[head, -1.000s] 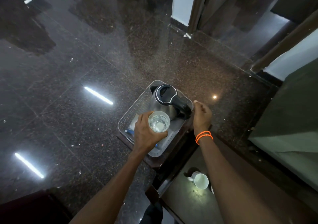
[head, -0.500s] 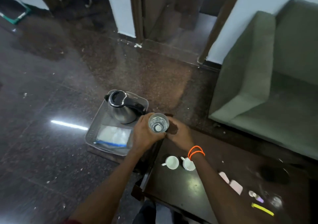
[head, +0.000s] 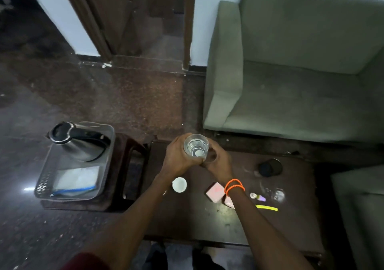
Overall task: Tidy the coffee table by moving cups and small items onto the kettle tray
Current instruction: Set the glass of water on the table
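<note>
Head view blurs our kettle tray (head: 105, 178). Our left hand (head: 178, 158) grips the glass (head: 196, 148), now over the bench (head: 291, 217) right of the tray; our right hand (head: 218, 162) cups it, grip unclear.

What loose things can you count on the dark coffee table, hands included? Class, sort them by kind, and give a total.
Glass, held in both hands: 1
White cup: 1
Black cup: 1
Pink packets: 2
Small bottle: 1
Yellow strip: 1
Total: 7
</note>
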